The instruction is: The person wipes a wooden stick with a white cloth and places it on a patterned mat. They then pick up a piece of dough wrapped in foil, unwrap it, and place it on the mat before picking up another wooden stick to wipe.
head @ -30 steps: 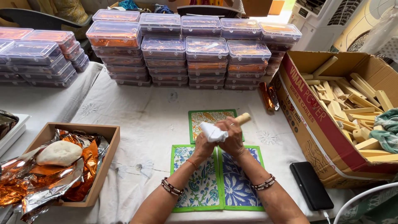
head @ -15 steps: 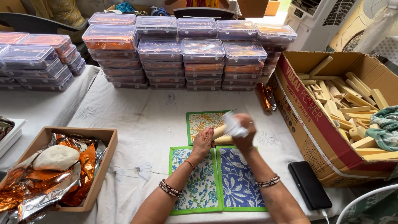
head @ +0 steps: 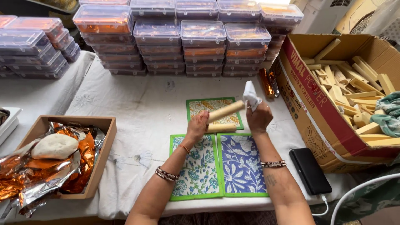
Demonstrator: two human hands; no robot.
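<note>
Smooth pale wooden rolling pin gripped at one end in closed left hand, angled up toward right hand, fist pinching crumpled white cloth just above.

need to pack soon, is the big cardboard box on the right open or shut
Open: the cardboard box has its flaps up, and loose wooden pieces show inside.
</note>
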